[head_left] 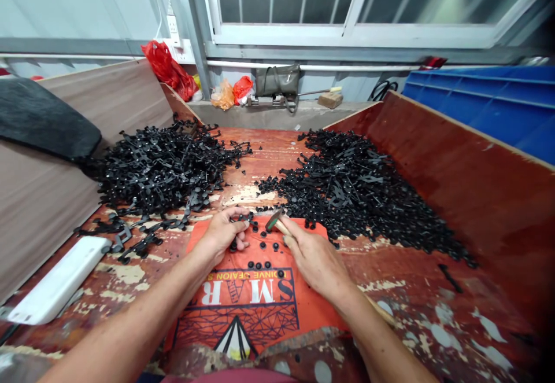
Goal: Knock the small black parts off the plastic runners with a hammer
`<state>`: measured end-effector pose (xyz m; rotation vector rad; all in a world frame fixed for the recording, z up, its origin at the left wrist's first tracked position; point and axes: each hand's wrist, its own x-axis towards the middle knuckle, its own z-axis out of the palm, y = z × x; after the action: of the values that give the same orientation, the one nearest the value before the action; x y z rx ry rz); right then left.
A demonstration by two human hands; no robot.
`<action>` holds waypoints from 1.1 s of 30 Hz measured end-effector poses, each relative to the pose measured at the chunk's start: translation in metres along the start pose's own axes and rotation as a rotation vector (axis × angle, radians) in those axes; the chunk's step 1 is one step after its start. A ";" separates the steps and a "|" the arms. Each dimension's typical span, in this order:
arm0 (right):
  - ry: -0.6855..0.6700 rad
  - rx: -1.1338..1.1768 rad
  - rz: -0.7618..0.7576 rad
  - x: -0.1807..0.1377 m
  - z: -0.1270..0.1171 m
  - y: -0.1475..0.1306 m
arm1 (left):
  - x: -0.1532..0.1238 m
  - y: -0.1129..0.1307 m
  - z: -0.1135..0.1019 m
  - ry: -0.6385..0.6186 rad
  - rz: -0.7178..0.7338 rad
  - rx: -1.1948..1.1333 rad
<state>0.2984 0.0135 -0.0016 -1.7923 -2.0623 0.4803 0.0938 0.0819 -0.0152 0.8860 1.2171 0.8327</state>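
My right hand [314, 256] is wrapped round the wooden handle of a small hammer [274, 220]; its dark head points forward and left. Opposite it, my left hand [228, 234] is closed in a pinch on a small black part, mostly covered by the fingers. Both hands are over an orange printed cloth [243, 308] spread on the worn red board. Several small round black pieces [262, 245] are scattered on the cloth between and below my hands. The hammer head is apart from the part in my left hand.
A heap of black parts with arms [160, 166] is at the left, and another black heap [347, 189] at the right. Wooden side boards [437, 157] flank them. A white power bank-like box [60, 279] rests at the left; a blue crate [485, 96] stands behind the right board.
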 end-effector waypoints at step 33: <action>0.113 0.101 -0.078 0.011 -0.008 -0.005 | 0.000 -0.006 -0.003 -0.059 -0.013 -0.084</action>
<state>0.2966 0.0239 0.0083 -1.6370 -1.9864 0.4432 0.0909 0.0798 -0.0212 0.8287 1.1280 0.8359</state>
